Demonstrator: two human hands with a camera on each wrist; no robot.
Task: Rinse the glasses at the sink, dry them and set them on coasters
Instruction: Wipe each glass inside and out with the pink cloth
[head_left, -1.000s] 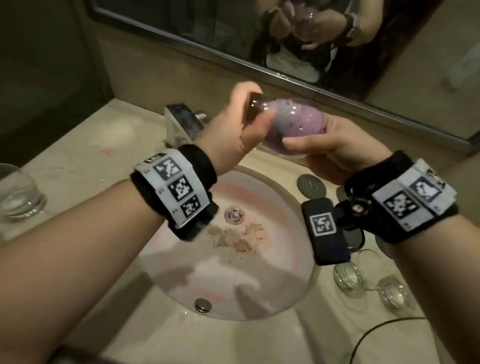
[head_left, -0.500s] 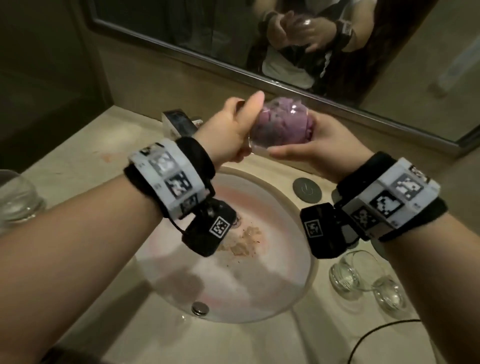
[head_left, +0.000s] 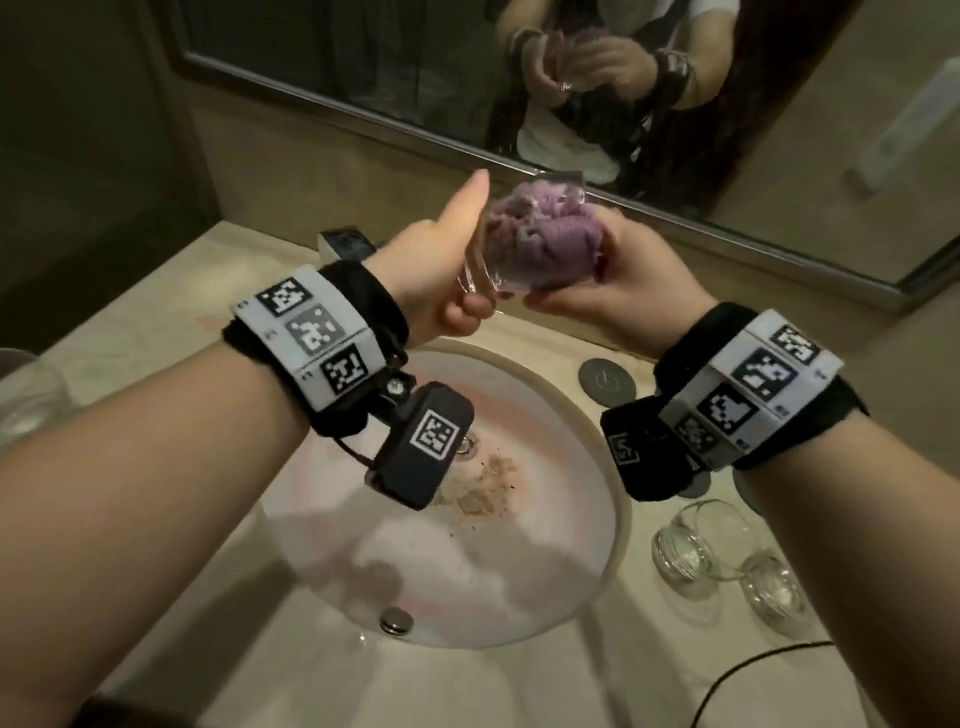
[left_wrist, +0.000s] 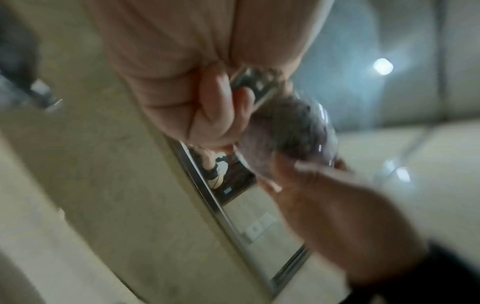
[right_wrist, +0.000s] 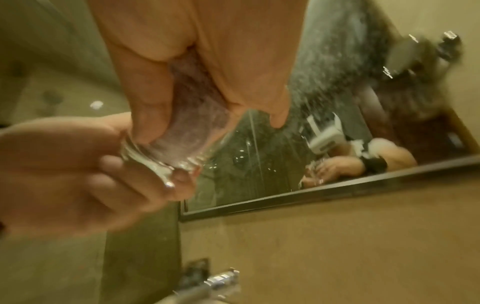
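Lifting since the earlier frame: glass (head_left: 498, 249) and hands sit higher, nearer the mirror (head_left: 363, 62), above the sink (head_left: 597, 467). Left hand (head_left: 441, 280): fingers curled round the glass base, thumb straight up. Right hand (head_left: 618, 291): pinching purple cloth (head_left: 545, 234) stuffed inside the glass.

Stood in the way on the right: two glasses (head_left: 727, 561) close together on the counter (head_left: 597, 675), a black cord (head_left: 748, 670) near them. One more glass (head_left: 26, 400) far left. Open room over the sink (head_left: 618, 499).
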